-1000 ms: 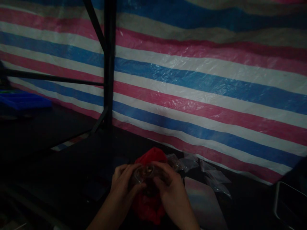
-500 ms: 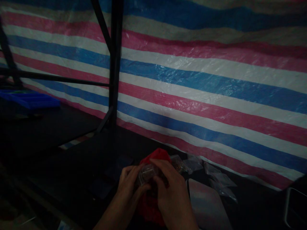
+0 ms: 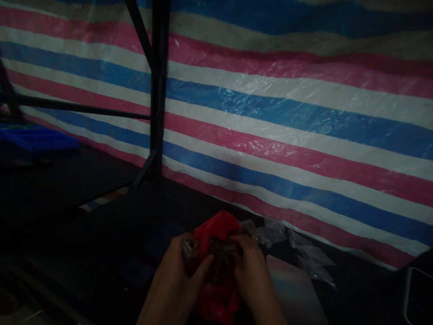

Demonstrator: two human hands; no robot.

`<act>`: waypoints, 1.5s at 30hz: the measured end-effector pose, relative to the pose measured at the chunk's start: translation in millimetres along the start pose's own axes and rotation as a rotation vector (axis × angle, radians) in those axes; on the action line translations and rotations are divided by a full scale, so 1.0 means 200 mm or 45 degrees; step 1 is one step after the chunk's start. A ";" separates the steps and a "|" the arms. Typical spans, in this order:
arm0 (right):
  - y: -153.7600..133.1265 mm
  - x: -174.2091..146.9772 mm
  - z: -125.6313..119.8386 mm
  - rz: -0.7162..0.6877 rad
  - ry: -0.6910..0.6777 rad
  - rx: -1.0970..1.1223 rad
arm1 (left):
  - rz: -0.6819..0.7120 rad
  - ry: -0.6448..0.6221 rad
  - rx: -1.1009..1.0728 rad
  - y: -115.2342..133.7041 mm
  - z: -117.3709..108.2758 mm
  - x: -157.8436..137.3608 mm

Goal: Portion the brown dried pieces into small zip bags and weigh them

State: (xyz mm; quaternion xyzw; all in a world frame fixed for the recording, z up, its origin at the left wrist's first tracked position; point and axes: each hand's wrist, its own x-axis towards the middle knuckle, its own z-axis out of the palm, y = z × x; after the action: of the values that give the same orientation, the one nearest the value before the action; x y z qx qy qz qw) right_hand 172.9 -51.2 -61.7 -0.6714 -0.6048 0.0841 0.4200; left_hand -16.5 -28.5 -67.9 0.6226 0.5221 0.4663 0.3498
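Observation:
A red plastic bag (image 3: 219,225) lies open between my hands, and a heap of small dark pieces (image 3: 219,266) shows in its mouth. Wrapped in the fingers of my left hand (image 3: 176,271) is a small clear plastic bag (image 3: 190,247), at the left side of the red bag. My left thumb reaches toward the dark heap. The fingers of my right hand (image 3: 248,264) are bent in over the right side of the heap. They close around something dark whose kind I cannot make out in the dim light.
Right of my hands lies a flat silvery panel (image 3: 292,289). Several clear plastic bags (image 3: 311,257) lie behind it. A blue tray (image 3: 43,137) is at the far left. A black metal post (image 3: 158,90) stands before the striped plastic sheet (image 3: 287,122).
My hands have moved apart, and the dark heap in the red bag has come into view. The clear bag, earlier between both hands, is now in my left hand alone.

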 end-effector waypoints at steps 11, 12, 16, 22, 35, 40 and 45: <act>-0.03 0.14 0.07 0.080 -0.153 -0.075 | -0.134 -0.117 -0.407 -0.03 0.12 0.20; -0.03 0.14 0.06 0.099 -0.188 -0.036 | -0.146 -0.100 -0.412 -0.04 0.11 0.21; -0.05 0.10 0.05 0.163 -0.252 0.098 | -0.219 -0.016 -0.453 -0.04 0.10 0.21; -0.09 0.02 0.09 0.162 -0.222 0.109 | -0.306 0.005 -0.528 -0.05 0.09 0.15; -0.09 -0.02 0.05 0.285 -0.319 0.574 | -0.144 -0.144 -0.583 -0.03 0.09 0.09; -0.05 -0.03 0.01 0.307 -0.223 0.644 | 0.038 -0.121 -0.399 -0.10 0.10 0.07; -0.12 -0.03 -0.04 0.163 -0.177 0.680 | 0.228 -0.013 -0.193 -0.20 0.11 0.08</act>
State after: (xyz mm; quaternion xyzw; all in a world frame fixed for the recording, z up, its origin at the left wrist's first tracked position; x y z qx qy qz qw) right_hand 157.4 -62.1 -43.3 -0.5666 -0.5449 0.3125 0.5333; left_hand -7.7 -4.0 -108.7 0.6409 0.4257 0.5306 0.3557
